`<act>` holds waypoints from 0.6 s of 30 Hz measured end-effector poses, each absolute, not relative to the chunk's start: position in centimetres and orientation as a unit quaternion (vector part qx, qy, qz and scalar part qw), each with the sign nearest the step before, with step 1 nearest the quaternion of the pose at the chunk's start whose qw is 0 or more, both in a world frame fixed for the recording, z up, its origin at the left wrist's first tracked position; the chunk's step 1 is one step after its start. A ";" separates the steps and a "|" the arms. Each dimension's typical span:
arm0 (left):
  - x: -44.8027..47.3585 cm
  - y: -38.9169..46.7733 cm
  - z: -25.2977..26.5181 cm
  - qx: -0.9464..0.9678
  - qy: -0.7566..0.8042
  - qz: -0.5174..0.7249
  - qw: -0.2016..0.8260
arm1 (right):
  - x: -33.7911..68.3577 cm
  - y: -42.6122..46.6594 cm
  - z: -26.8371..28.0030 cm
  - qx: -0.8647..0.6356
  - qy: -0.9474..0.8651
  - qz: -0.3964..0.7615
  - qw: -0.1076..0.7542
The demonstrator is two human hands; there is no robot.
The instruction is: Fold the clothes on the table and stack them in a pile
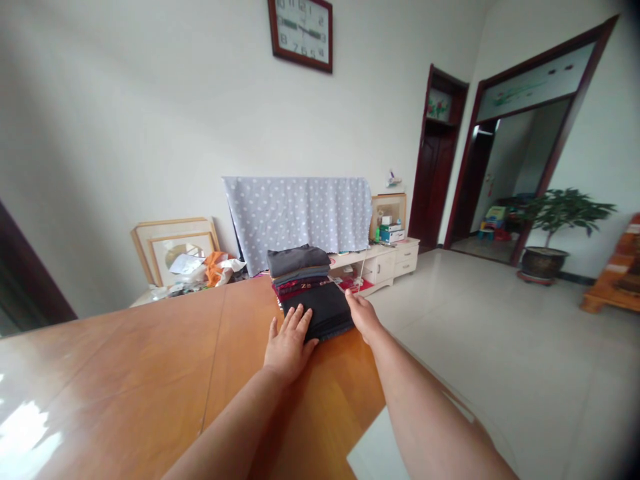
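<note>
Black folded cloth lies between the two hands, flat and matte, with a straight near edge and a layer of dark blue cloth showing beneath. The left hand rests loose on its near left corner, fingers spread and gripping nothing. The right hand meets its right edge, thumb uppermost; its other fingers are hidden, so whether it pinches the cloth I cannot tell. Squaring up the folded layers seems to be the step in hand; the next move appears to call for light, even pressure from both sides. Just beyond the left fingers rises a soft, rounded stack: grey cloth above dark red cloth. Under the left hand, smooth orange-brown wood makes up the glossy table.
</note>
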State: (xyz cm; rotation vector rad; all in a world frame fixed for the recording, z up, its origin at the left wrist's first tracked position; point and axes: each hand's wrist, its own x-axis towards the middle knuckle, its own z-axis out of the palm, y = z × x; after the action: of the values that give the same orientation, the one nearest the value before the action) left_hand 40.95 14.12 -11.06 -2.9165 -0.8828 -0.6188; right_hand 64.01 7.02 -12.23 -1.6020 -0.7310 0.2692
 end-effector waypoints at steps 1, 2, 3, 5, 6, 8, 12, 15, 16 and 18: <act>40.9 14.2 -11.1 -0.938 -0.284 -0.197 0.017 | 64.0 7.1 -12.1 -0.689 -0.314 0.105 0.644; 40.8 14.2 -11.0 -0.939 -0.284 -0.194 0.017 | 64.1 7.1 -11.9 -0.678 -0.315 0.089 0.658; 40.8 14.2 -11.0 -0.939 -0.285 -0.192 0.017 | 64.1 7.2 -11.8 -0.666 -0.322 0.075 0.669; 40.8 14.3 -11.0 -0.939 -0.290 -0.187 0.016 | 64.3 7.4 -11.9 -0.644 -0.361 0.063 0.671; 40.8 14.3 -11.0 -0.938 -0.293 -0.185 0.016 | 64.4 7.5 -12.1 -0.639 -0.389 0.067 0.660; 40.7 14.2 -11.0 -0.937 -0.297 -0.182 0.014 | 64.7 7.6 -12.8 -0.646 -0.437 0.090 0.620; 40.6 14.1 -11.2 -0.936 -0.303 -0.180 0.015 | 65.2 7.7 -14.3 -0.681 -0.454 0.126 0.560; 40.5 14.2 -11.1 -0.936 -0.304 -0.174 0.018 | 65.4 7.7 -14.7 -0.684 -0.455 0.127 0.556; 40.5 14.3 -11.0 -0.938 -0.303 -0.170 0.020 | 65.5 7.7 -14.8 -0.683 -0.455 0.127 0.557; 40.6 14.4 -10.7 -0.940 -0.299 -0.160 0.022 | 65.5 7.7 -14.8 -0.685 -0.453 0.125 0.557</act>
State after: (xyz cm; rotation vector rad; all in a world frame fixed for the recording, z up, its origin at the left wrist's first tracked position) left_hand 40.56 14.39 -10.68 -2.9130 -0.9274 -0.4957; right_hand 65.50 7.74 -14.78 -1.6158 -1.0693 0.2943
